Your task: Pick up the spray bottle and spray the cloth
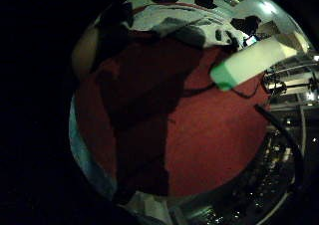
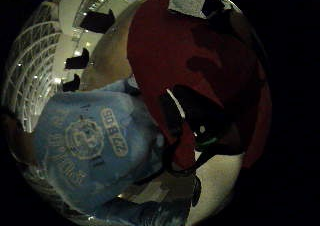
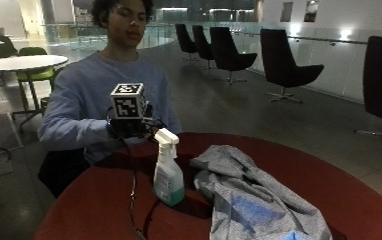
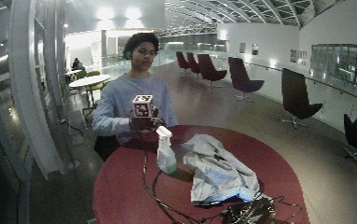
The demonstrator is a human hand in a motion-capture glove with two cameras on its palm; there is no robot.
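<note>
A clear spray bottle [image 3: 168, 175] with a white trigger head stands upright on the round red table [image 3: 98, 210], green liquid in its base. A crumpled grey cloth [image 3: 257, 200] lies right beside it, toward the table's middle and near edge. My gloved right hand [image 3: 131, 128] hovers above the table's far side, just behind the bottle's head and apart from it, fingers relaxed and holding nothing. In the little finger side palm view the bottle [image 1: 249, 60] stands a short way off over the red tabletop [image 1: 209, 135].
The person in a blue sweatshirt [image 2: 85, 146] sits at the table's far edge. A dark bundle of gear [image 4: 250, 212] lies at the near edge beyond the cloth [image 4: 219, 170]. Black chairs [image 3: 281, 65] stand on the floor behind.
</note>
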